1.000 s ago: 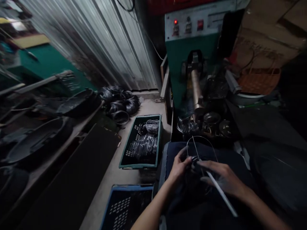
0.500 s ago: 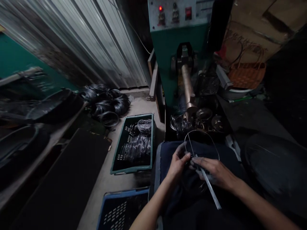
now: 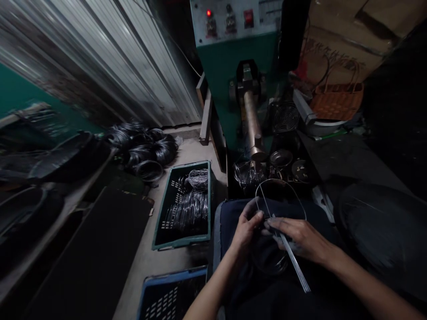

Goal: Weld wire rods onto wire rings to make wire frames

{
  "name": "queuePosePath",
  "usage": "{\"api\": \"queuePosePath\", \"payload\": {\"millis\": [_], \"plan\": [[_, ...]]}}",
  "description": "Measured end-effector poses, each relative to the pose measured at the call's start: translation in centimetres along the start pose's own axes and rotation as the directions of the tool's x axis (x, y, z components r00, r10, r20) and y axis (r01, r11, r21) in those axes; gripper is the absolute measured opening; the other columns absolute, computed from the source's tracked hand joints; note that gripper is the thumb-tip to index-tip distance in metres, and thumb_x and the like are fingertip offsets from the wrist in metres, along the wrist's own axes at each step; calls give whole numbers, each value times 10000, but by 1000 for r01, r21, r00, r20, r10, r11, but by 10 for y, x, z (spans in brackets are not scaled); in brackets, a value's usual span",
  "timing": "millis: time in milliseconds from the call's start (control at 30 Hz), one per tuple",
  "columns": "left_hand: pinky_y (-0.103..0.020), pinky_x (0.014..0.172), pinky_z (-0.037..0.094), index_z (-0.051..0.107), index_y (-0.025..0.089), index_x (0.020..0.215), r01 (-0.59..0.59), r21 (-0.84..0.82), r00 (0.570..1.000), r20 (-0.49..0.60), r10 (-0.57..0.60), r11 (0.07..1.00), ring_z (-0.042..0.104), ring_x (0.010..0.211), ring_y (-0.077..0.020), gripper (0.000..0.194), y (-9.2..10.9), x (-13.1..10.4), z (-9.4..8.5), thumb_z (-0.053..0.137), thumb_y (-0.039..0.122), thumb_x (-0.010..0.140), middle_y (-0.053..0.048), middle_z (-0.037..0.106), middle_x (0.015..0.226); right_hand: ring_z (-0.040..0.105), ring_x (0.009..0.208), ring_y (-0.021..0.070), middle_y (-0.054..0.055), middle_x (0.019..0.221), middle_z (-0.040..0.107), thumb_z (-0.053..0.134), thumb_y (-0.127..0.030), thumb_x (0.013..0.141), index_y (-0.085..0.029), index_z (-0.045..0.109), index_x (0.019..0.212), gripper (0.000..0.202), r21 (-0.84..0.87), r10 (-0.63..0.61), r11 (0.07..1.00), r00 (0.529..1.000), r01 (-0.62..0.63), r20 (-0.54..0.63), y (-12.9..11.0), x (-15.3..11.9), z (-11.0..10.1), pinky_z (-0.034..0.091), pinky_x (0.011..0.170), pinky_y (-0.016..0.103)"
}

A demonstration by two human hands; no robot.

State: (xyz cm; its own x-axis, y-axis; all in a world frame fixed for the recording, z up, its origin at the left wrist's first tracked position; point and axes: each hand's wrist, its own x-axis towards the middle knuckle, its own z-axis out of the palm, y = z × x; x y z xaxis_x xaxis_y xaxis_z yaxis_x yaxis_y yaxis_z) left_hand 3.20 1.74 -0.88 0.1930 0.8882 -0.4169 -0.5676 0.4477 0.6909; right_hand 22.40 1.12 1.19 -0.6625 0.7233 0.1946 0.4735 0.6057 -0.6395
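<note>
My left hand (image 3: pixel 248 224) is closed on a thin wire ring (image 3: pixel 298 195), pinching its near left side between thumb and fingers. A straight wire crosses the ring from its upper left rim down to my hands. In my right hand (image 3: pixel 293 233) is a bundle of straight metal wires (image 3: pixel 295 264), its far end sticking out below toward my lap. The fingertips of both hands nearly meet over a dark blue cloth (image 3: pixel 230 218). Below them, more wire rings (image 3: pixel 278 266) show dimly on the cloth.
Ahead stands a green machine (image 3: pixel 216 66) with a copper-coloured arm (image 3: pixel 253 120). To the left are a green crate (image 3: pixel 182 243) of wire pieces, a blue crate (image 3: pixel 173 278) and coils of wire (image 3: pixel 167 149). A wicker basket (image 3: pixel 336 101) sits at the right beside cardboard (image 3: pixel 333 26).
The camera view has turned slightly, so the machine and crates sit a little farther left. Both hands keep their grip on the wire ring and wires, almost unmoved.
</note>
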Motion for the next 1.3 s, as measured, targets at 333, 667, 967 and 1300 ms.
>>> {"api": "queuePosePath", "payload": {"millis": [333, 667, 967, 1300], "plan": [[-244, 681, 486, 553, 212, 1285, -57, 18, 998, -4, 57, 998, 611, 751, -148, 644, 3, -1, 5, 775, 315, 688, -74, 663, 949, 571, 1158, 203, 77, 1259, 605, 563, -25, 741, -208, 481, 1338, 630, 8, -39, 999, 999, 39, 9, -4, 0, -9, 494, 968, 306], [-226, 619, 476, 519, 232, 1319, -67, 19, 997, -20, 68, 998, 541, 612, -90, 706, 13, 3, 11, 784, 357, 676, -8, 598, 806, 582, 1144, 204, 64, 1255, 609, 575, -42, 763, -223, 482, 1348, 619, -9, -94, 996, 995, 94, -18, -1, 11, -20, 503, 964, 302], [-169, 550, 457, 494, 226, 1326, -125, -2, 992, 24, 125, 992, 533, 616, -72, 634, 22, 4, 19, 739, 288, 745, 13, 532, 777, 562, 1169, 190, 58, 1286, 585, 621, -67, 791, -224, 474, 1346, 596, -1, -81, 997, 996, 81, 30, 1, 16, -29, 481, 992, 287], [-182, 507, 481, 499, 205, 1299, -128, -40, 991, 34, 129, 991, 545, 591, -84, 634, 25, 16, 17, 752, 298, 725, 14, 532, 764, 564, 1165, 195, 59, 1280, 586, 619, -55, 774, -230, 470, 1346, 618, 13, -91, 996, 996, 91, 19, 5, 26, -34, 489, 978, 290]]}}
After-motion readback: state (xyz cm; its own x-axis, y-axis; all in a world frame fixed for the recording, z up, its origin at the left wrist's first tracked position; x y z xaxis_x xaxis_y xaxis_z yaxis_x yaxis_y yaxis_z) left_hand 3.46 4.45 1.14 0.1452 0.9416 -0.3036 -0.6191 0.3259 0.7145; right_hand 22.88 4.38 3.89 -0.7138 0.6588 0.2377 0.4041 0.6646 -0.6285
